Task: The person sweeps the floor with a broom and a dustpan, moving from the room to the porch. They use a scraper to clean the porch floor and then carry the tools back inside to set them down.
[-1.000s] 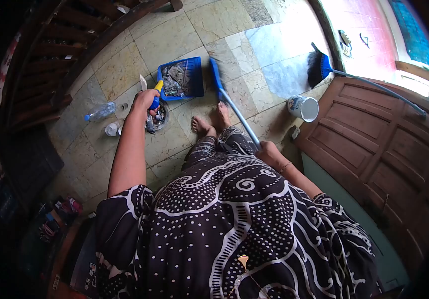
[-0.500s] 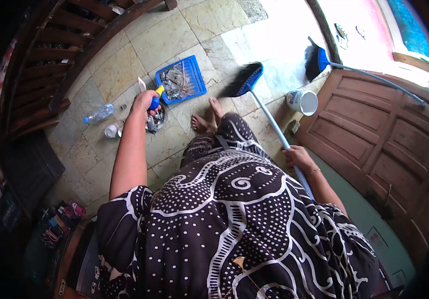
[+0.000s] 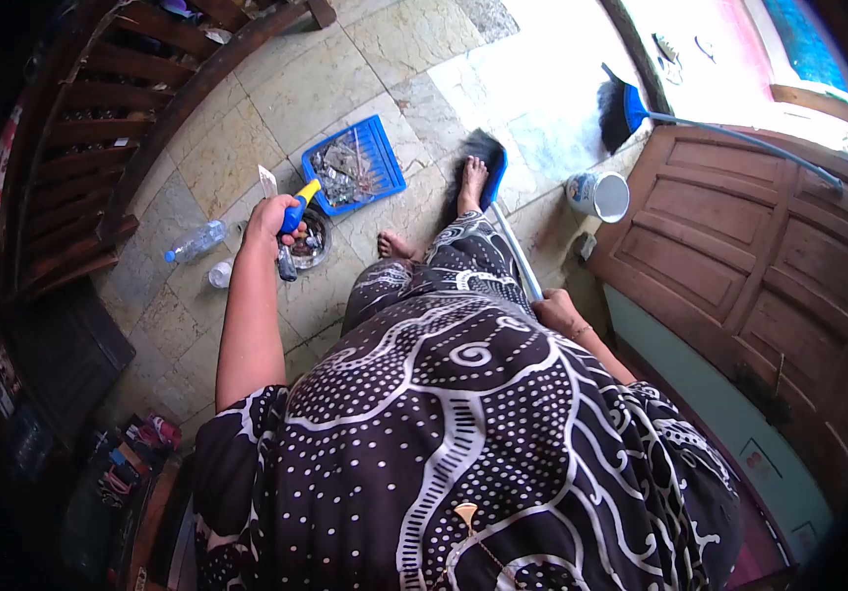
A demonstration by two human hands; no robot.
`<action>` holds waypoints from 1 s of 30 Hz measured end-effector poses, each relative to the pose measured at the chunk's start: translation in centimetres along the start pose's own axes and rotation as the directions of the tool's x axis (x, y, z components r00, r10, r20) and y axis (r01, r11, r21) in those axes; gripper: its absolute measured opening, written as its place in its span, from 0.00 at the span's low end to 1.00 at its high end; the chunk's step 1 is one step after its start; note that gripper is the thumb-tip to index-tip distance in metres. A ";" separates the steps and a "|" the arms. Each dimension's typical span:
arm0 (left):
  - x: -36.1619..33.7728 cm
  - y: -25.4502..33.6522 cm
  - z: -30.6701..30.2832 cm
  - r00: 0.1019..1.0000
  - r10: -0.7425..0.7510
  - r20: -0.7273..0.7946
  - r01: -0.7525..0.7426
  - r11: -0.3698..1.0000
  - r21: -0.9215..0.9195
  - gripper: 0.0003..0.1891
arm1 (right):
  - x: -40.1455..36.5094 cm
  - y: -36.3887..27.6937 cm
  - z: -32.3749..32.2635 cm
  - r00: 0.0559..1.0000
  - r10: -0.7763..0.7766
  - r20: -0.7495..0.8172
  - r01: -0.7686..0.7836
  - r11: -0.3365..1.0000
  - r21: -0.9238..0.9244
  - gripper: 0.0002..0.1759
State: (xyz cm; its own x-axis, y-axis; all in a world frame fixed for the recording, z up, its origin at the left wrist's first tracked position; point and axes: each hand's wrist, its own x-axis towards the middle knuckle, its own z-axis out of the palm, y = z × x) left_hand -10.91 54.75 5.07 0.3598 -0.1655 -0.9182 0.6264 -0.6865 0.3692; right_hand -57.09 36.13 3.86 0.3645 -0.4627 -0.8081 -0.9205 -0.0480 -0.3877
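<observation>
A blue dustpan (image 3: 382, 163) full of mixed litter lies on the tiles. My left hand (image 3: 272, 223) is closed round a blue and yellow handle (image 3: 296, 207) that meets the pan's left edge. Beside that hand shows a thin pale piece (image 3: 267, 181); whether it is held cannot be made out. Below the hand, a round dish (image 3: 318, 251) with dark bits is partly covered. My right hand (image 3: 559, 312) grips the pale blue shaft of a broom (image 3: 515, 239). The broom's dark bristles touch the floor right of the pan, and my bare foot (image 3: 473, 182) overlaps them in view.
Left of my hand lie a clear plastic bottle (image 3: 197, 240) and a small clear cup (image 3: 220, 274). A white bucket (image 3: 599, 196) stands near a wooden door (image 3: 729, 217). A second broom (image 3: 625, 110) rests there. A slatted wooden bench (image 3: 99, 128) is at left.
The broom head has swung down and its blur is less. My right hand has moved left with the shaft. One foot has stepped forward beside the bristles. My left hand keeps its grip.
</observation>
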 end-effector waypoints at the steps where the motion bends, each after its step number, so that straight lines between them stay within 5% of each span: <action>1: 0.2 -0.2 0.0 1.000 -0.005 0.003 0.005 1.000 -0.023 0.15 | 0.0 1.3 0.1 0.990 -0.139 0.025 0.141 0.983 -0.118 0.12; 2: 0.2 -0.4 0.0 1.000 -0.004 0.007 0.005 0.999 -0.046 0.15 | -2.1 -3.2 -1.2 0.985 0.169 0.026 -0.171 0.979 0.107 0.13; 9: -1.7 -2.2 0.0 1.000 0.002 0.010 -0.001 0.997 -0.075 0.14 | -3.7 -6.2 -3.6 0.948 0.253 0.191 -0.297 0.919 0.257 0.14; 11: -3.4 -3.3 -0.2 1.000 -0.017 0.017 0.018 0.994 -0.111 0.14 | -5.3 -7.4 -5.6 0.969 0.185 0.163 -0.230 0.915 0.332 0.11; 13: -4.4 -4.7 -0.1 0.999 -0.038 0.017 0.040 0.987 -0.153 0.14 | -5.3 -7.1 -6.7 0.989 0.137 0.060 -0.147 0.965 0.219 0.13; 15: -4.1 -6.3 0.8 0.995 -0.097 0.035 0.102 0.966 -0.237 0.14 | -3.7 -7.0 -7.0 0.985 0.174 0.009 -0.174 0.983 0.059 0.13; 17: -4.2 -6.5 2.0 0.989 -0.141 0.040 0.147 0.954 -0.261 0.14 | -1.1 -5.5 -5.9 0.983 0.139 -0.120 -0.169 0.941 -0.293 0.12; 19: -3.7 -6.5 2.8 0.983 -0.160 0.092 0.180 0.937 -0.298 0.13 | 0.8 -5.7 -4.0 0.978 0.196 -0.068 -0.205 0.965 -0.163 0.10; 25: -2.9 -6.3 4.7 0.985 -0.158 0.075 0.174 0.927 -0.332 0.12 | -0.8 -11.2 -4.2 0.972 -0.160 0.169 0.202 0.941 -0.271 0.14; 30: -2.2 -6.8 4.4 0.987 -0.138 0.082 0.160 0.905 -0.393 0.13 | -1.5 -13.2 -11.0 0.967 -0.244 0.078 0.256 0.933 -0.254 0.17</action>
State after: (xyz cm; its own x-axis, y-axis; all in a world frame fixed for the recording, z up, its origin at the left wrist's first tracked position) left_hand -18.98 56.66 3.93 0.2118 -0.1264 -0.9691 0.8966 -0.3695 0.2442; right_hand -47.05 27.69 15.10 0.5880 -0.3665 -0.7210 -0.8010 -0.3881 -0.4559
